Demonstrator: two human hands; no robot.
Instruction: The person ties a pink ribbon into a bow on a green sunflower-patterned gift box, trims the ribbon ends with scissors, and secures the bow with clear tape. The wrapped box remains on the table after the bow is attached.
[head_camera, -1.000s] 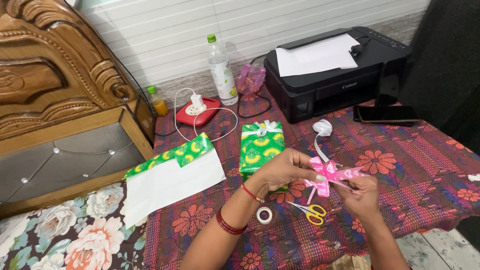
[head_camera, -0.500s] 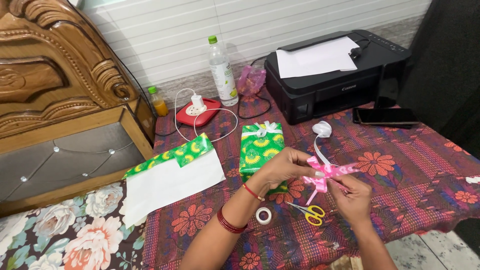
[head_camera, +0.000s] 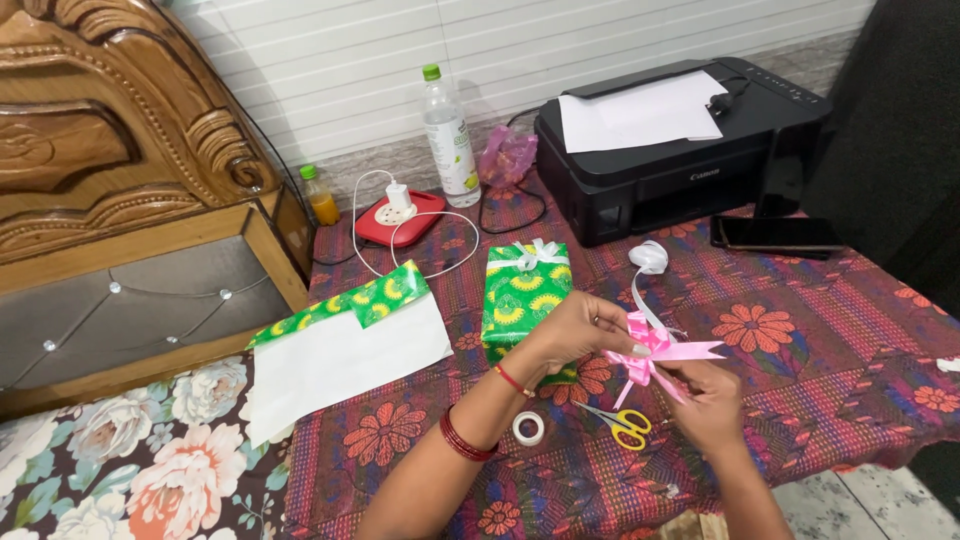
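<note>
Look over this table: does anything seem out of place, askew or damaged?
Nothing looks damaged or spilled. Only the wrapping paper sheet stands out: it overhangs the table's left edge, one corner folded over. Both hands hold a pink ribbon bow.

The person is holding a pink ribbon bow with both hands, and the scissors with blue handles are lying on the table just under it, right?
Nearly. The head view shows both the left hand and the right hand on the pink ribbon bow, and the scissors lie on the table just below it, but their handles are yellow, not blue.
</note>
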